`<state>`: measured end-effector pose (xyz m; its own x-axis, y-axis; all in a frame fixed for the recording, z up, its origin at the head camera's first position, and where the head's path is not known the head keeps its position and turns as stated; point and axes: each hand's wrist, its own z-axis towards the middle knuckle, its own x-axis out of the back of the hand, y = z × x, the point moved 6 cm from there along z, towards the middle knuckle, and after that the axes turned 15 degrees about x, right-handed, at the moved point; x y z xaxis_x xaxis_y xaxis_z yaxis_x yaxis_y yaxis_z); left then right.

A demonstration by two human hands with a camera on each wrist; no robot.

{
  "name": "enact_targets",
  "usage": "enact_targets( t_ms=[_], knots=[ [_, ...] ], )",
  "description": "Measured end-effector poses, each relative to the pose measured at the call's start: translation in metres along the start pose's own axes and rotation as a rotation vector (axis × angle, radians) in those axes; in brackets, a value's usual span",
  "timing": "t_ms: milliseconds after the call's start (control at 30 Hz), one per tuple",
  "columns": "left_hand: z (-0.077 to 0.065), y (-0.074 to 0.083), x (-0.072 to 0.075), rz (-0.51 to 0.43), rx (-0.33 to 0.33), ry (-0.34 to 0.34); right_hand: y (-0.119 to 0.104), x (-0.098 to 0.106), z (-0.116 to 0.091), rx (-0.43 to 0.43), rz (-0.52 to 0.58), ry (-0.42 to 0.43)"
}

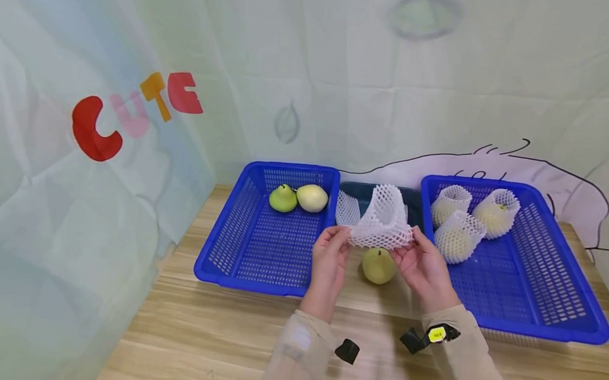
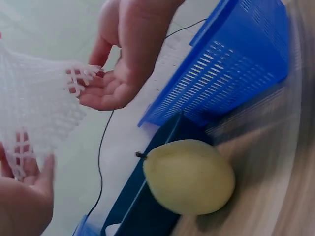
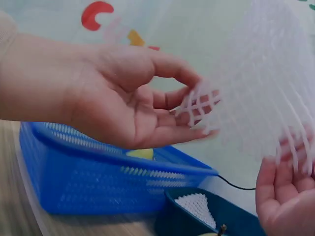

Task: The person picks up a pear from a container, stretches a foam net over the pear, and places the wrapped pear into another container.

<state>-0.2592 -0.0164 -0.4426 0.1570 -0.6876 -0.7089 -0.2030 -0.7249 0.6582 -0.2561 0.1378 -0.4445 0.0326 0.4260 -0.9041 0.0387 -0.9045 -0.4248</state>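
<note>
A white foam fruit net [image 1: 380,232] is stretched between both hands, its bottom edge pulled wide and its narrower end pointing up. My left hand [image 1: 330,255] pinches one side of that edge between thumb and fingers. On the opposite side, my right hand [image 1: 422,268] grips the edge the same way. Just below the net, a bare yellow-green pear [image 1: 378,268] stands on the table, stem up. In the left wrist view the pear [image 2: 189,177] is apart from both hands. The right wrist view shows the net's mesh [image 3: 246,108] hooked over the fingertips.
On the left, a blue basket [image 1: 251,285] holds two bare pears [image 1: 297,199]. The blue basket [image 1: 536,331] on the right holds three net-wrapped pears [image 1: 458,240]. Between them, behind the pear, a dark teal bin [image 1: 415,201] contains another foam net [image 1: 347,209].
</note>
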Motion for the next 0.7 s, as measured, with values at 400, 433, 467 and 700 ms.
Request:
enact_targets(
  t_ms=[400, 433, 467, 700],
  knots=[
    [0.015, -0.048, 0.015, 0.426, -0.027, 0.117, 0.012, 0.039, 0.007, 0.336, -0.671, 0.286],
    [0.017, -0.051, 0.018, 0.46, -0.028, 0.125, 0.013, 0.044, 0.008, 0.364, -0.762, 0.315],
    [0.019, -0.054, 0.02, 0.494, -0.028, 0.131, 0.013, 0.049, 0.008, 0.385, -0.839, 0.349],
    [0.03, -0.069, 0.039, 0.666, 0.083, 0.204, 0.015, 0.076, 0.012, 0.379, -1.125, 0.481]
  ],
)
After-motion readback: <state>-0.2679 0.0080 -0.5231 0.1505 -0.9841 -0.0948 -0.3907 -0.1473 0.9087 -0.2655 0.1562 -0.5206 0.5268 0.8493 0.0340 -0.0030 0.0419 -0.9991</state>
